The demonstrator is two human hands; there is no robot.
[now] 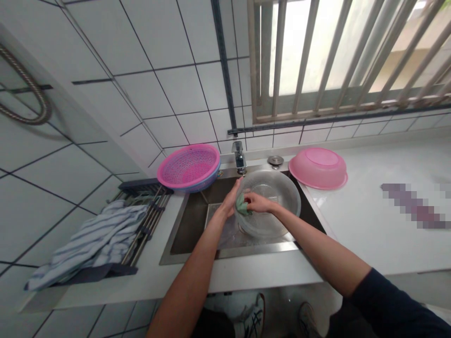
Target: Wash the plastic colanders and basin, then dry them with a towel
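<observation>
A round, pale grey, see-through basin (282, 220) is tilted in the sink (197, 220), its open side towards me. My left hand (231, 198) grips the basin's left side from outside, its fingers partly hidden behind the wall. Inside, against that same left wall, my right hand (256, 202) presses a bunched green cloth (242, 205). The right fingers are closed round the cloth.
Behind the sink stands a faucet (238, 157), with a metal drain strainer (275, 161) beside it. A pink colander (190, 171) rests at the sink's back left, an upside-down pink basin (317, 169) at the right. A striped towel (95, 239) lies over a rack on the left.
</observation>
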